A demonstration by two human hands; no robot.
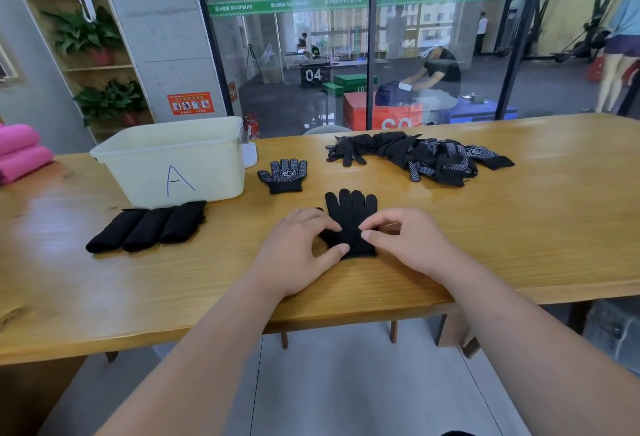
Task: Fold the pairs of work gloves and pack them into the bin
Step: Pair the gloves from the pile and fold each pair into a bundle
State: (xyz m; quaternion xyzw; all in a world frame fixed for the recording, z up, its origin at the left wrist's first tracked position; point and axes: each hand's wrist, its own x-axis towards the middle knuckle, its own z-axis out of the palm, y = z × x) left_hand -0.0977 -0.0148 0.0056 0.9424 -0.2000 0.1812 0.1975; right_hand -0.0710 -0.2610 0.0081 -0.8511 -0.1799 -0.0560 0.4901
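A plain black glove [350, 214] lies flat on the wooden table [519, 227], near the front edge, fingers pointing far; the left hand [304, 245] pinches its left side by the cuff, and the right hand [405, 241] pinches its right side with thumb and forefinger. A dotted glove [284, 176] lies just beyond; a loose glove pile [426, 155] sits far right. Three folded pairs [149, 227] rest just in front of the bin [207, 172], marked A, at far left.

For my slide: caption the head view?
Left hand and right hand pinch a black glove on the table near the bin.
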